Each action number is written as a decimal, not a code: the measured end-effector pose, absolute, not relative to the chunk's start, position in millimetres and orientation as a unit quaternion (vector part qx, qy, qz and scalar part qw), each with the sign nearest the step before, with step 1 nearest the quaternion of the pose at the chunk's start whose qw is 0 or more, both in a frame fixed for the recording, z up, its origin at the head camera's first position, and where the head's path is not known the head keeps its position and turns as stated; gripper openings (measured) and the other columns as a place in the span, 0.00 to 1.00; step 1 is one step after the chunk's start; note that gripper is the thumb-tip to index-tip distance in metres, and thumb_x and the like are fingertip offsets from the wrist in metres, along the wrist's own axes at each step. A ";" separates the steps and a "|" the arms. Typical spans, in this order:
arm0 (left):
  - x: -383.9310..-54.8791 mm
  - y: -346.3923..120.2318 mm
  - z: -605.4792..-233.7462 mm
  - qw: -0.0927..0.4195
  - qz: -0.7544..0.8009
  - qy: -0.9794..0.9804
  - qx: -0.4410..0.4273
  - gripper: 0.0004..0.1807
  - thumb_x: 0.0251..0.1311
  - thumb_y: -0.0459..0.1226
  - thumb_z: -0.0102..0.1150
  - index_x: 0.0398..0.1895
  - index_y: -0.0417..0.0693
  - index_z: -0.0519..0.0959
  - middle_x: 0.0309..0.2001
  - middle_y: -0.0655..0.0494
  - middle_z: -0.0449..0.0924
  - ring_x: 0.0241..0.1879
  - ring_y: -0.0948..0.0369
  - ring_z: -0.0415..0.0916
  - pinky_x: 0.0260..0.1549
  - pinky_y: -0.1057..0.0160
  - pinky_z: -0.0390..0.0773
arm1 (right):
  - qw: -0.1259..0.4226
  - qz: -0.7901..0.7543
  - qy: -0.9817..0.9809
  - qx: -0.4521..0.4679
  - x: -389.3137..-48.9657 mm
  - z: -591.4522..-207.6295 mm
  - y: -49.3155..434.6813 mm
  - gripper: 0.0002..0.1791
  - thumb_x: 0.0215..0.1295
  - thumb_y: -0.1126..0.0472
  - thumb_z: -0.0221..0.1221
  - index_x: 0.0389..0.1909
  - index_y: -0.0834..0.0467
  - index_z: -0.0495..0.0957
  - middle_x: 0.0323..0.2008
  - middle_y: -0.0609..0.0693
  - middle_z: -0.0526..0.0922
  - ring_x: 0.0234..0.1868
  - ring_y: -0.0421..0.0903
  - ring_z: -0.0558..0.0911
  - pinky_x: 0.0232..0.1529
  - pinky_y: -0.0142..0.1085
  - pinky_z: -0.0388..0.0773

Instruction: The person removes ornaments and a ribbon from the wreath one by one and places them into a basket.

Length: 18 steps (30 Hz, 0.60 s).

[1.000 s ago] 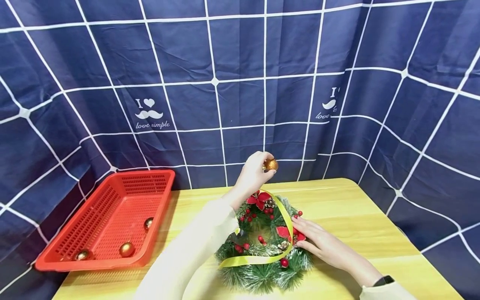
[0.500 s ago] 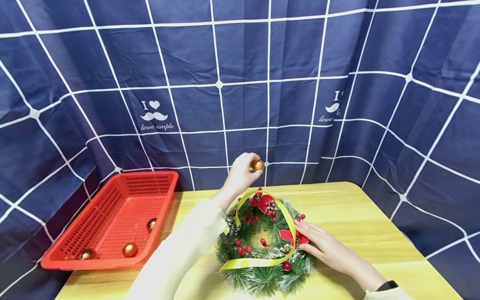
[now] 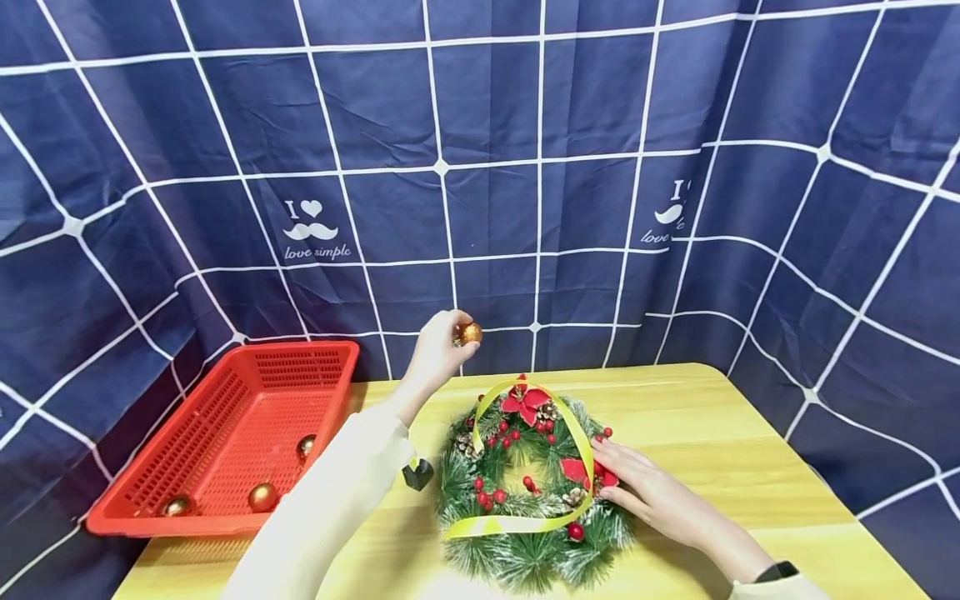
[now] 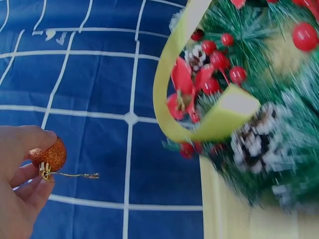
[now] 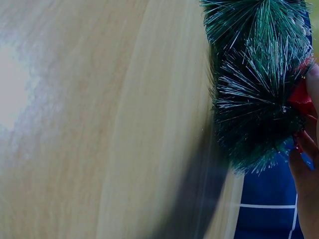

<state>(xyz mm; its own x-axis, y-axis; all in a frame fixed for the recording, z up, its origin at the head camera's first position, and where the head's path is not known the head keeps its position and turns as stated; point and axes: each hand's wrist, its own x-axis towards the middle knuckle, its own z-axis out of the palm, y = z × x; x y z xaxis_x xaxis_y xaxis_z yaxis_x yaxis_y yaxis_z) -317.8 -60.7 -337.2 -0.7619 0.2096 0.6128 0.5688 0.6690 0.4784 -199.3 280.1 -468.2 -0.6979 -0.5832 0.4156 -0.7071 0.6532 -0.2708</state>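
My left hand (image 3: 435, 354) pinches a glittery orange-gold Christmas ball (image 3: 470, 333) between thumb and fingers, raised above the table's far edge. In the left wrist view the ball's gold cap and thin gold hanging string (image 4: 75, 175) stick out below the fingers. A green Christmas wreath (image 3: 517, 562) lies on the table, with red berries, pine cones and red flowers. A yellow ribbon (image 3: 577, 437) loops over it. My right hand (image 3: 645, 492) rests with extended fingers on the wreath's right side, touching a red flower (image 5: 300, 99).
A red plastic basket (image 3: 217, 527) stands at the table's left, with several balls in it, one a gold ball (image 3: 262, 497). The wooden table (image 3: 787, 500) reaches to a blue curtain (image 3: 495, 208) with white grid lines behind and at the sides.
My left hand, with the ball in it, has moved left from above the wreath's far side, uncovering the wreath's left part. The right hand has stayed on the wreath.
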 end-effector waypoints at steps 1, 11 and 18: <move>-317.9 -65.0 -338.5 0.264 -0.341 -0.876 -0.217 0.16 0.48 0.32 0.70 0.41 0.39 0.79 0.38 0.47 0.79 0.40 0.53 0.74 0.43 0.56 0.74 | 0.147 0.210 -0.897 0.360 -199.4 -467.9 280.2 0.30 0.68 0.54 0.57 0.68 0.56 0.65 0.66 0.58 0.67 0.64 0.61 0.66 0.64 0.18 0.39; -311.0 -108.0 -342.4 0.277 -0.358 -0.875 -0.171 0.16 0.45 0.32 0.70 0.39 0.38 0.79 0.37 0.44 0.79 0.39 0.50 0.76 0.42 0.53 0.74 | 0.147 0.224 -0.896 0.355 -199.4 -468.1 280.8 0.30 0.66 0.54 0.59 0.68 0.56 0.66 0.66 0.57 0.67 0.65 0.59 0.66 0.64 0.17 0.40; -303.8 -140.5 -343.1 0.264 -0.375 -0.877 -0.143 0.17 0.46 0.31 0.70 0.40 0.36 0.79 0.37 0.43 0.80 0.38 0.51 0.79 0.42 0.53 0.77 | 0.142 0.219 -0.902 0.344 -200.6 -469.7 281.7 0.30 0.66 0.53 0.59 0.68 0.55 0.66 0.67 0.55 0.66 0.65 0.59 0.65 0.64 0.17 0.39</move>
